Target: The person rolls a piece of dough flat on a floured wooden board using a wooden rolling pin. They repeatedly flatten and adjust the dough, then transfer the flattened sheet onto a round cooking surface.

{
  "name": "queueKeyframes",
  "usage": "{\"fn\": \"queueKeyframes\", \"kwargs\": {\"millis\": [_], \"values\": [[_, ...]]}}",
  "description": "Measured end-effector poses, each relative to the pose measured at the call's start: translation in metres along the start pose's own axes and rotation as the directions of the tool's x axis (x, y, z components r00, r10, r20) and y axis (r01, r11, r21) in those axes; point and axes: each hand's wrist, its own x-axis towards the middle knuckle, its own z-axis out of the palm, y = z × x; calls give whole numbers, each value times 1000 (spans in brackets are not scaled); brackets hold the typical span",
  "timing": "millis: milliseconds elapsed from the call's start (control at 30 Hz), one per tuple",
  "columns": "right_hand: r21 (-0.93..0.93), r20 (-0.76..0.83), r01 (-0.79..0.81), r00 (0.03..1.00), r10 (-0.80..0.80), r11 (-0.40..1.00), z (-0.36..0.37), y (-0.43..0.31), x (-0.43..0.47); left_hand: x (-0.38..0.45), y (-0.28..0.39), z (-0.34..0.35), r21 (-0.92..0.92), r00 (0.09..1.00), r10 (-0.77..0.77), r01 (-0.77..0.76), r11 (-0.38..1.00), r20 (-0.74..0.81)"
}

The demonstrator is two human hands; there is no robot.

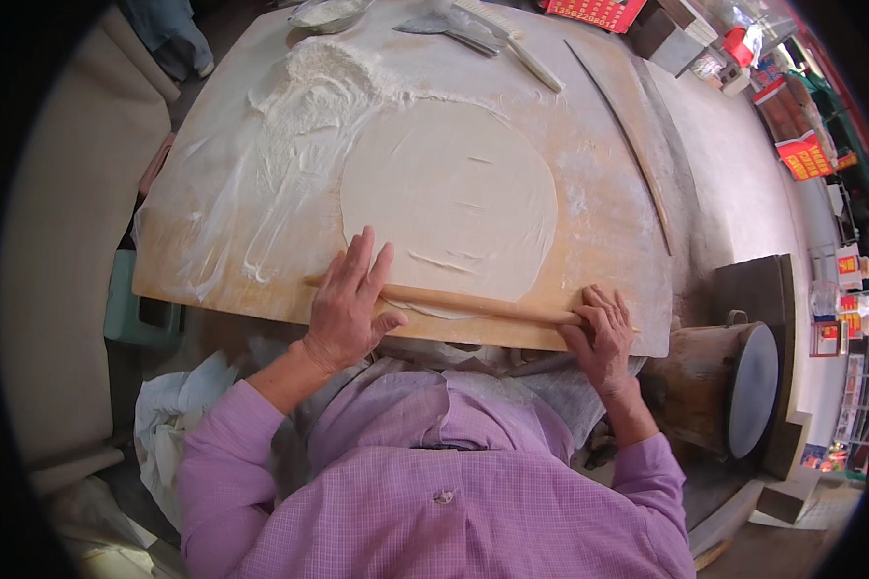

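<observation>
A wooden rolling pin (478,302) lies across the near edge of a large, thin, round sheet of dough (449,188). My left hand (347,311) is laid over the pin's left part, its fingers stretched out and pointing away from me. At the other end, my right hand (602,329) has its fingers curled over the pin, with the thumb on the near side. Several shallow creases mark the dough. Beneath it is a floured wooden board (210,275), and a heap of white flour (326,72) sits beyond the dough to the left.
A bowl of flour (329,14), a metal scraper (445,35) and a pale brush (529,58) lie at the board's far side. A long thin stick (626,137) rests on the right. A lidded metal pot (710,387) and green stool (141,304) flank the board below. Someone's leg (170,36) shows far left.
</observation>
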Motion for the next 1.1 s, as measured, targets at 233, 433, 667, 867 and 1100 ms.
{"fn": "queueKeyframes", "kwargs": {"millis": [233, 433, 667, 867, 1100], "values": [[170, 30, -7, 1000, 2, 985, 15, 4, 49, 83, -14, 30, 291, 985, -166, 148, 945, 40], [-70, 80, -63, 994, 69, 996, 0, -20, -38, -2, 24, 13, 224, 966, 173, -215, 951, 193], [185, 14, -252, 967, 254, 950, -12, -72, -15, 48, -18, -2, 14, 997, 49, -49, 999, -56], [450, 223, -292, 952, 211, 844, 17, -116, -22, 55, -62, 18, 313, 997, -25, 2, 950, 70], [638, 646, -705, 709, 283, 310, 14, -127, -32, -1, -72, -26, 153, 993, -108, 113, 982, -42]]}}
